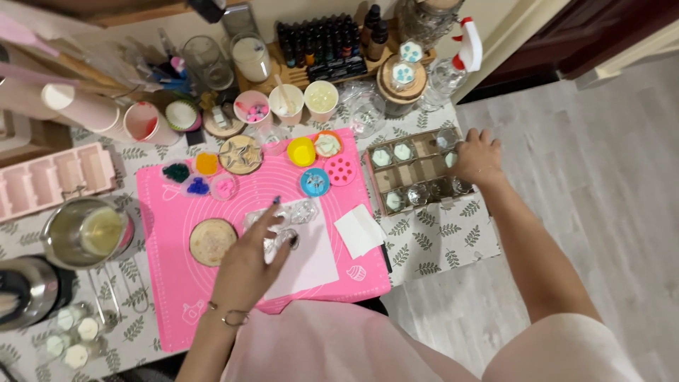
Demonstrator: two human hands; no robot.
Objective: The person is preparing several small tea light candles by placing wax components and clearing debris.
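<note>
Surface: a table under a cloth [438, 247] printed with leaf sprigs is seen; a pink mat [170, 283] is spread beneath the left hand.
Room: pale grey plank flooring [601, 170] is shown beyond the right hand, with a dark door above it.
Left hand: the left hand [251, 265] is laid flat with fingers spread, resting on small clear glass jars [286, 219] that lie on a white sheet [318, 258]; nothing is gripped.
Right hand: the right hand [477, 157] is placed at the far corner of a cardboard tray [414, 170]; its fingers are curled over a small jar there, though a firm hold cannot be told.
Tray: divided into compartments, it is filled with small jars, some holding pale wax.
Near the left hand: a round wooden disc [212, 242] is set just beside it; a white paper square [358, 231] lies between the hands.
Packages: a rack of dark dropper bottles [322, 46] is stood well above the left hand; a spray bottle [453, 64] with a white and red head is stood above the right hand.
Further items: coloured cups are ranged above the mat; a metal pitcher [88, 233] is placed outside the left hand.
</note>
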